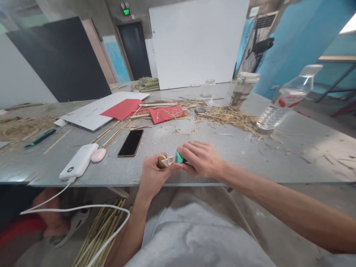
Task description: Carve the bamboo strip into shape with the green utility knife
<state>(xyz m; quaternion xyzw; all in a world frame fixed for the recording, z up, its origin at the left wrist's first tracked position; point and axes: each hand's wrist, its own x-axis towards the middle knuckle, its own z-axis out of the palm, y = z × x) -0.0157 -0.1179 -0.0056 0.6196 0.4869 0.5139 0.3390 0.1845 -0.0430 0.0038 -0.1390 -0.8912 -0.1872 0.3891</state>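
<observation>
My right hand (202,158) is wrapped round a utility knife (179,157) with a teal and dark handle. Its bare blade points left, toward my left hand (152,177). Between the fingers of that left hand is a short olive-brown piece (161,161), perhaps bamboo, with a pale cut face at the blade. Whether the blade touches it I cannot tell. Both hands are close together above the table's front edge. A dark-screened phone (131,142) lies just beyond my left hand.
On the grey table (239,163), a white power bank (79,160) with a cable and a pink case (98,155) lie left. Another cutter (40,138) is farther left. Red envelopes (168,114), straw shavings (232,118), a tumbler (243,91) and a water bottle (287,98) stand or lie beyond.
</observation>
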